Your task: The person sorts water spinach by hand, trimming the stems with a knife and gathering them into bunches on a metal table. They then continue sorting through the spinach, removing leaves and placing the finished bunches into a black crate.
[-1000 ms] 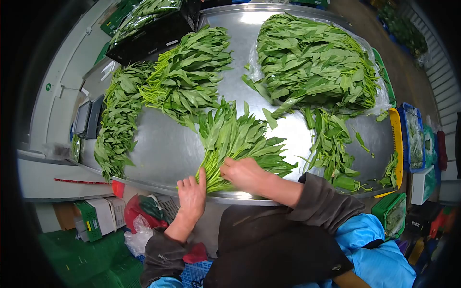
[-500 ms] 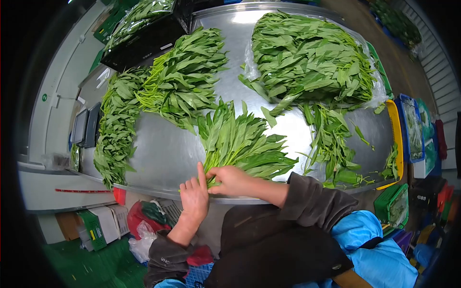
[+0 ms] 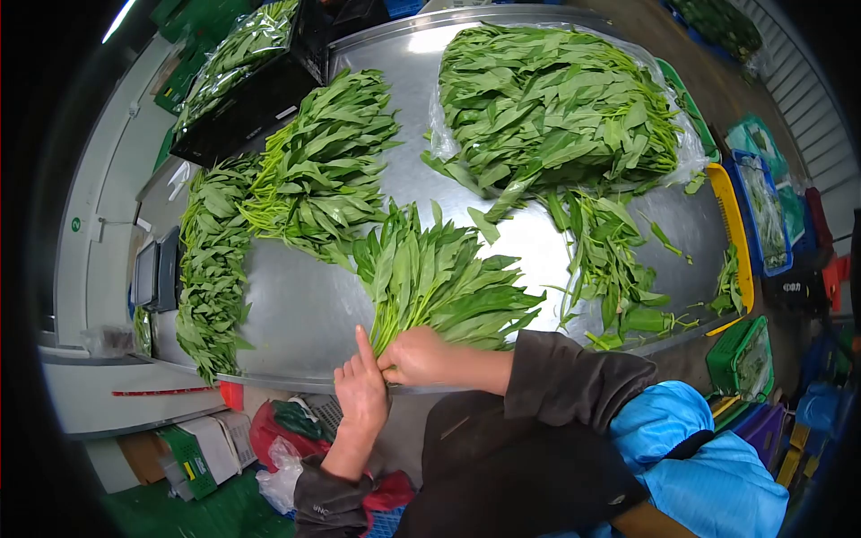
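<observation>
A fanned bunch of leafy greens [image 3: 439, 278] lies near the front edge of the metal table [image 3: 305, 314], its stems toward me. My right hand [image 3: 417, 357] is closed round the stem ends. Beside it, touching, my left hand [image 3: 361, 386] has its index finger stretched up along the stems, the other fingers curled; what they hold, if anything, is hidden. Further left are a laid bunch [image 3: 327, 166] and a long row of greens [image 3: 213, 269]. A large pile [image 3: 556, 108] rests on clear plastic at the back right, with loose stems [image 3: 614, 260] in front of it.
At the back left stands a black crate [image 3: 247, 108] of wrapped greens. A small dark device [image 3: 157, 269] is at the left end. Along the right edge are a yellow crate [image 3: 731, 233] and a blue crate [image 3: 762, 215], with a green crate [image 3: 740, 359] lower down.
The view has shifted a little, so the table's contents appear slightly further left. My right hand has closed in more tightly on the stems beside my left hand.
</observation>
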Motion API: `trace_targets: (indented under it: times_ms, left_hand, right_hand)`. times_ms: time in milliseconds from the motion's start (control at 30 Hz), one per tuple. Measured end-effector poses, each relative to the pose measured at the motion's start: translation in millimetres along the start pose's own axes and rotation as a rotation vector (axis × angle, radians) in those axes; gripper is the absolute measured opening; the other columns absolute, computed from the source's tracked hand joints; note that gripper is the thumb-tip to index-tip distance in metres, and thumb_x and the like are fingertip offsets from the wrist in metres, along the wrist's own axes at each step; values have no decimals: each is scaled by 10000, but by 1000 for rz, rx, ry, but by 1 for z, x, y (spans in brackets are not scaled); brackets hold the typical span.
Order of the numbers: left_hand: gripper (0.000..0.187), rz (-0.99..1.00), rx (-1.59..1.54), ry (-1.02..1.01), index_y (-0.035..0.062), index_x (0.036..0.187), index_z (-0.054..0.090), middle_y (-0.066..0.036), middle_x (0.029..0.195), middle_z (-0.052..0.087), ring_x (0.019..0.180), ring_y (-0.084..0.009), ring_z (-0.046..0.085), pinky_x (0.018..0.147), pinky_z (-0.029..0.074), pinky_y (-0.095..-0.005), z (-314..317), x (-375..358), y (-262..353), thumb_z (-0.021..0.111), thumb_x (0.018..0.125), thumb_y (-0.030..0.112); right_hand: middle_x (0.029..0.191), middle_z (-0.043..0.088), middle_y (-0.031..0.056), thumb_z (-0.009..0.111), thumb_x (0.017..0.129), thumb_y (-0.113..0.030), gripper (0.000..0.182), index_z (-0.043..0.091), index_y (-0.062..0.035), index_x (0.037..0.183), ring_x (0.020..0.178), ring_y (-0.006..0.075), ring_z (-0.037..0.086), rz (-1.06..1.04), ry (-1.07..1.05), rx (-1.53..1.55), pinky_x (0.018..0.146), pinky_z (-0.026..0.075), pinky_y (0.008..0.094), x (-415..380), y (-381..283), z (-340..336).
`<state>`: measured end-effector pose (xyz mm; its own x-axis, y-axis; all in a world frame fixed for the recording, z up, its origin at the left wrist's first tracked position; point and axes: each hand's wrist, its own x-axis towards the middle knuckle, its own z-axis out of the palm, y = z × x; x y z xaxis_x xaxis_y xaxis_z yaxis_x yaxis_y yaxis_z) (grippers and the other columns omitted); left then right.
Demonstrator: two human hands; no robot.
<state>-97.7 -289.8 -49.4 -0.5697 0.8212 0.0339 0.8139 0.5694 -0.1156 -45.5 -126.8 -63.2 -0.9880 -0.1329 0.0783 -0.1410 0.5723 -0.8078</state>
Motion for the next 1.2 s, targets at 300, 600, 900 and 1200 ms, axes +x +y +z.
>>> trace_targets:
  times_ms: [300, 600, 900, 1200]
  left_hand:
    - [819, -39, -99, -25, -91, 1419, 241, -102, 734, 542, 681, -281, 553, 648, 414, -386, -1, 0, 6, 617, 719, 108]
    - [675, 139, 254, -58, 110, 1402, 407, -89, 794, 473, 703, -246, 481, 643, 373, -375, 6, -10, 13, 529, 739, 68]
    - [625, 188, 235, -74, 224, 1379, 430, -111, 825, 457, 689, -251, 432, 626, 340, -384, 18, -16, 9, 524, 770, 116]
    - [623, 206, 133, -105, 228, 1385, 419, -125, 846, 464, 710, -260, 440, 671, 354, -400, 16, -19, 2, 515, 781, 111]
  right_hand:
    - [639, 627, 97, 652, 736, -227, 157, 654, -71, 743, 571, 276, 614, -75, 284, 54, 523, 480, 387, -14, 2, 19]
    - [817, 683, 73, 610, 842, -280, 278, 677, -56, 991, 708, 146, 605, 457, 375, 659, 679, 494, 311, -37, 48, -90]
    - [982, 650, 165, 671, 792, -246, 420, 575, -60, 1156, 849, 348, 634, 429, 490, -286, 721, 492, 449, -33, 126, -130]
    - [792, 681, 130, 671, 762, -321, 278, 697, -75, 890, 775, 325, 653, 599, 344, -138, 681, 503, 426, 88, 147, -84]
